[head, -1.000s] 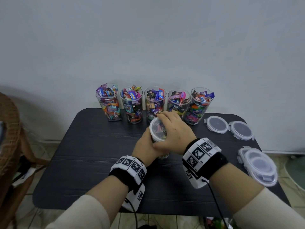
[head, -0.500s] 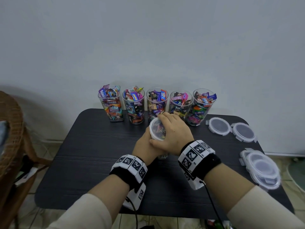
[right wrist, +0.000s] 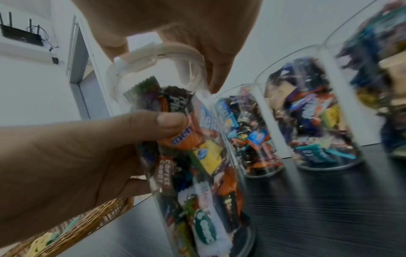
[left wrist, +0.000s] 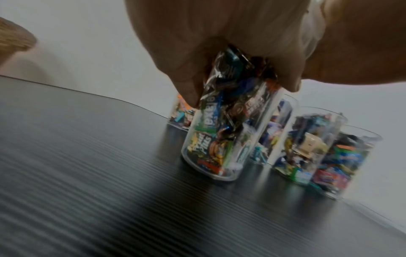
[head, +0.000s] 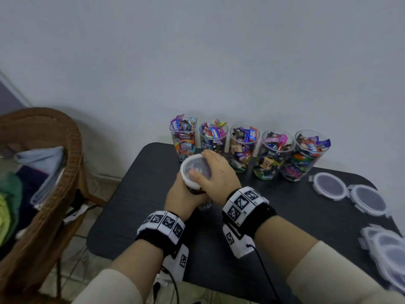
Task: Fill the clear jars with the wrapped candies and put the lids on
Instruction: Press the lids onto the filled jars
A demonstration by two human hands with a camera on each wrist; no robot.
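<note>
In the head view only, spare lids [head: 329,186].

Wicker chair [head: 54,150] holding folded cloths [head: 47,170], beside table [head: 135,216]

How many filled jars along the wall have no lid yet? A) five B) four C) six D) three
A: five open jars stand in the back row, while the left hand holds a sixth under the lid.
</note>
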